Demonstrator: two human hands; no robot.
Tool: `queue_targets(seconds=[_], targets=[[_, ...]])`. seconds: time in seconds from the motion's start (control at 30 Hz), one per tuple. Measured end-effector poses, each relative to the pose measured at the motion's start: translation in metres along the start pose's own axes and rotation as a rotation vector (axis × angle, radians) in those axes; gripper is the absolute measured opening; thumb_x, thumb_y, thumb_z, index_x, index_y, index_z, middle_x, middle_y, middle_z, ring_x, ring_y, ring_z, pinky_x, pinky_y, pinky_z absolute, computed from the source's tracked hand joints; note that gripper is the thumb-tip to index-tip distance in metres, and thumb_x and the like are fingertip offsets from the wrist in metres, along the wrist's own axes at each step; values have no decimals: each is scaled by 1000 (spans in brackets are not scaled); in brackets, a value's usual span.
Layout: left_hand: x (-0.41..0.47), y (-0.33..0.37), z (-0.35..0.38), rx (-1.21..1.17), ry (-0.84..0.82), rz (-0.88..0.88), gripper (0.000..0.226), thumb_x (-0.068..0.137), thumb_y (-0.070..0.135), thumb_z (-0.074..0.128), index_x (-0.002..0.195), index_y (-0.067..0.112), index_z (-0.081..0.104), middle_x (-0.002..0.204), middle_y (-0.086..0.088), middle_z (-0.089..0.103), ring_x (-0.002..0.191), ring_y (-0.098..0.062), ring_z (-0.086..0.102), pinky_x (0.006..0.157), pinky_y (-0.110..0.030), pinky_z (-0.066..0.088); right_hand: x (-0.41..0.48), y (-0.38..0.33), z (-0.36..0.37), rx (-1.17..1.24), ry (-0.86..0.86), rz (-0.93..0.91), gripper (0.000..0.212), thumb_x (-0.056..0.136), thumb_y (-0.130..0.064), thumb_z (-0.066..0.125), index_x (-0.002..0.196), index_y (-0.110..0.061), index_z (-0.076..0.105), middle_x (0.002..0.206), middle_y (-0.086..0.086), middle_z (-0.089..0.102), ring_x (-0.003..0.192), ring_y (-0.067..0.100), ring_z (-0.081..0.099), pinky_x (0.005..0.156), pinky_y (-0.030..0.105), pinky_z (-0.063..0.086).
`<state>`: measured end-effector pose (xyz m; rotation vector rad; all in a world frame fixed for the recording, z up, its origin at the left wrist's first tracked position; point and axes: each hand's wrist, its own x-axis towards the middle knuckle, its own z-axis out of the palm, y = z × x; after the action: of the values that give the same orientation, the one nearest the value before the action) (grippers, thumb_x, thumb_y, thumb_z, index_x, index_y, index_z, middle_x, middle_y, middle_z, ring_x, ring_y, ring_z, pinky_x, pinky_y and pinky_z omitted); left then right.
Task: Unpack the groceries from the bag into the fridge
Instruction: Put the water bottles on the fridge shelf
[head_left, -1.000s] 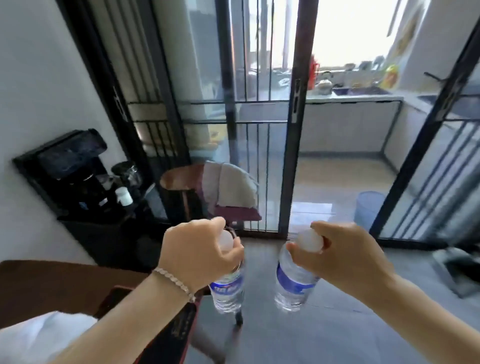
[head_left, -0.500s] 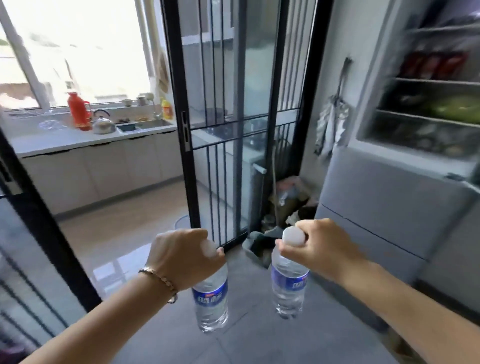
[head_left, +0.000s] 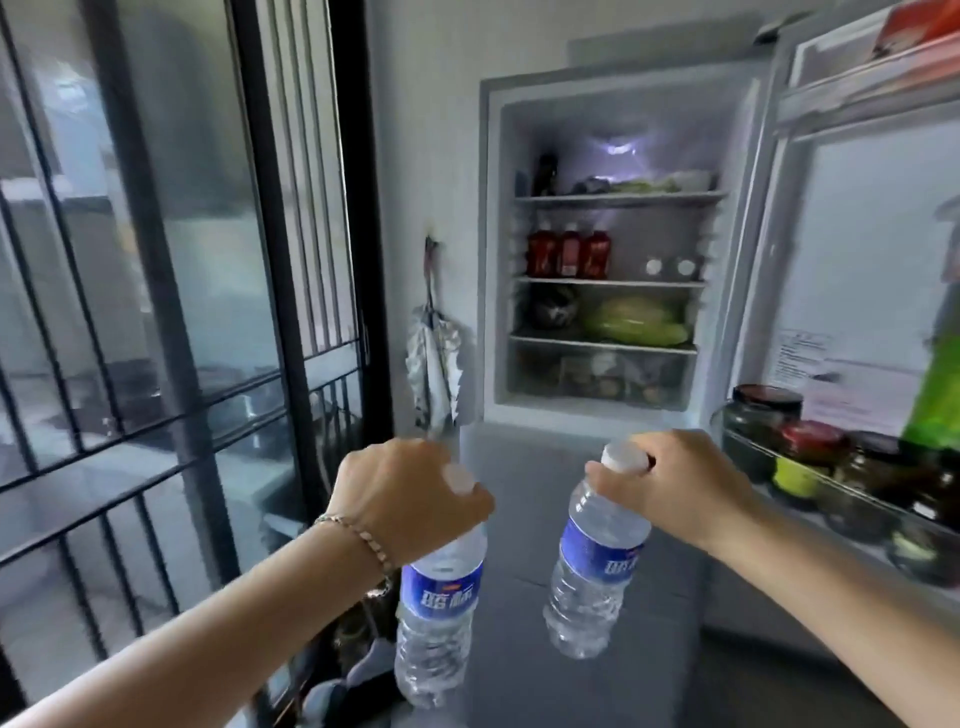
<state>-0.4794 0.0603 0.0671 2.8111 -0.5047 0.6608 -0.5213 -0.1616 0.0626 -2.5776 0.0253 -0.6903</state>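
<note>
My left hand (head_left: 405, 499) grips the neck of a clear water bottle with a blue label (head_left: 436, 613), which hangs below it. My right hand (head_left: 670, 483) holds a second blue-labelled water bottle (head_left: 592, 577) by its white-capped top. Both bottles hang in front of the grey lower part of the fridge (head_left: 571, 519). The fridge's upper compartment (head_left: 608, 249) stands open straight ahead, with red bottles, small jars, greens and a drawer on its shelves. The grocery bag is out of view.
The open fridge door (head_left: 857, 260) is at the right, its lower rack holding jars (head_left: 810, 457) and a green bottle (head_left: 940, 395). A black-framed glass sliding door (head_left: 182, 312) fills the left. A folded umbrella (head_left: 434, 358) hangs on the wall beside the fridge. Shoes lie on the floor below.
My view has swung right from the kitchen doorway to face the open fridge, which is now closer. Both hands keep holding their bottles in front of me.
</note>
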Motion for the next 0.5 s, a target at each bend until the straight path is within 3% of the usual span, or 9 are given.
queue_targets(seconds=[0.1,0.27,0.5], targets=[[74,11,19,-55,43,59,40,76,59,49,64,21,51,58,8,52,64,-14,58,61,-22,49,49,25,1,37,114,36,48,80,-40,63,49,-16,35,47,-4,35,51,14,32,49,28,26],[192,32,56,-193,101,48,34,74,49,52,60,19,46,59,4,51,59,-16,51,51,-22,36,140,70,-2,2,218,84,46,80,-38,61,50,-16,35,47,-3,36,49,14,32,49,28,27],[330,72,100,-318,217,80,36,77,42,54,54,17,42,55,1,48,52,-17,45,50,-23,35,273,133,-15,-13,382,13,41,80,-36,64,51,-20,39,49,-6,44,49,8,40,47,24,29]])
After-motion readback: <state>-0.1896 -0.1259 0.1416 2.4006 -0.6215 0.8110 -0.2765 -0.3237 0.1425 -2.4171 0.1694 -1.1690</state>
